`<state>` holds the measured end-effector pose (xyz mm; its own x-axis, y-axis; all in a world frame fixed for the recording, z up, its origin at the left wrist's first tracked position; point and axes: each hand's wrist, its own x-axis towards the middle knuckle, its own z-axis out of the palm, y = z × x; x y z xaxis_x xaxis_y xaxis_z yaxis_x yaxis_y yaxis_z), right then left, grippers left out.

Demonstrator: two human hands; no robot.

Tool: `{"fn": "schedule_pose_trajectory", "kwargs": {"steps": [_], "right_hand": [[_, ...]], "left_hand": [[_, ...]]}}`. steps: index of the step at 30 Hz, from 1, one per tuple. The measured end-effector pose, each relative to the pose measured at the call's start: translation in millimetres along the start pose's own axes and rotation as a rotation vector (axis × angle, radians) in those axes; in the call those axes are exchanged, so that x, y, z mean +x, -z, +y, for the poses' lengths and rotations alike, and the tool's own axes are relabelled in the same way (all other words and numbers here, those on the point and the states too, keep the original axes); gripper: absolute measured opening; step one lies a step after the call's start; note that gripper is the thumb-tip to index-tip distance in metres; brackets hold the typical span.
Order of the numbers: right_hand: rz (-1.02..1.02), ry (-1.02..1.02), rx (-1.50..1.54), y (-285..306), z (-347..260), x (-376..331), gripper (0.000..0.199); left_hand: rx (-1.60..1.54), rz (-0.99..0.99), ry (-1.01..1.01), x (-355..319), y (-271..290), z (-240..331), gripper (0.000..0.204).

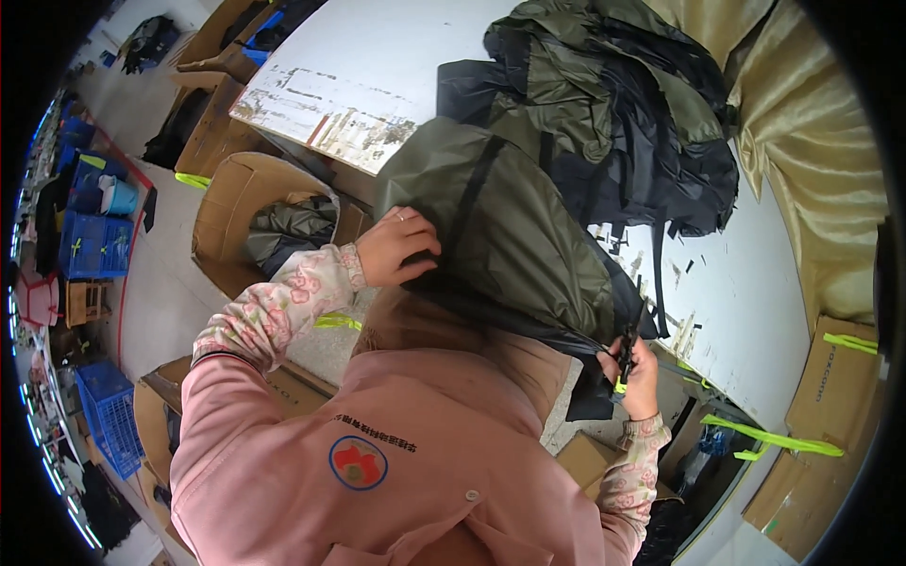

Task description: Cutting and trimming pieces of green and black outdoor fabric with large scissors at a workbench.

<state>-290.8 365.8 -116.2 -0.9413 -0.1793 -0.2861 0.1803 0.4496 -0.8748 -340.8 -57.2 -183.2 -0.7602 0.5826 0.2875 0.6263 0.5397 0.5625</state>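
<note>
The left hand [398, 249] pinches a glossy olive-and-black fabric piece [528, 236] draped over the edge of the scuffed white surface [377, 42]; the right hand [640, 379] grips a slim black tool [627, 349].

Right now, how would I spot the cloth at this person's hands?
Find the white table, then its near edge, where olive-and-black cloth reaches over the person's lap. The left hand touches it and the right hand is at its right corner, unlike the crumpled heap of similar cloth lying behind.
</note>
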Motion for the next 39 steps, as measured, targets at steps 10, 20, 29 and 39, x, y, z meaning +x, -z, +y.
{"fn": "schedule_pose_trajectory", "kwargs": {"steps": [10, 20, 29, 39], "right_hand": [[-0.061, -0.088, -0.106, 9.0, 29.0, -3.8, 0.021], [-0.077, -0.030, -0.271, 2.2, 64.8, -5.6, 0.022], [-0.005, 0.119, -0.483, -5.1, -1.8, 21.9, 0.029], [-0.178, 0.585, -0.927, -70.1, -85.8, 73.7, 0.047]], "left_hand": [[0.160, -0.043, 0.152, -24.2, -58.3, -11.5, 0.028], [-0.407, 0.068, 0.021, -16.7, -28.6, -7.3, 0.016], [-1.155, -0.196, 0.464, -1.2, -15.8, -1.2, 0.018], [-1.303, -0.248, 0.537, 9.3, -12.0, 16.3, 0.024]]}}
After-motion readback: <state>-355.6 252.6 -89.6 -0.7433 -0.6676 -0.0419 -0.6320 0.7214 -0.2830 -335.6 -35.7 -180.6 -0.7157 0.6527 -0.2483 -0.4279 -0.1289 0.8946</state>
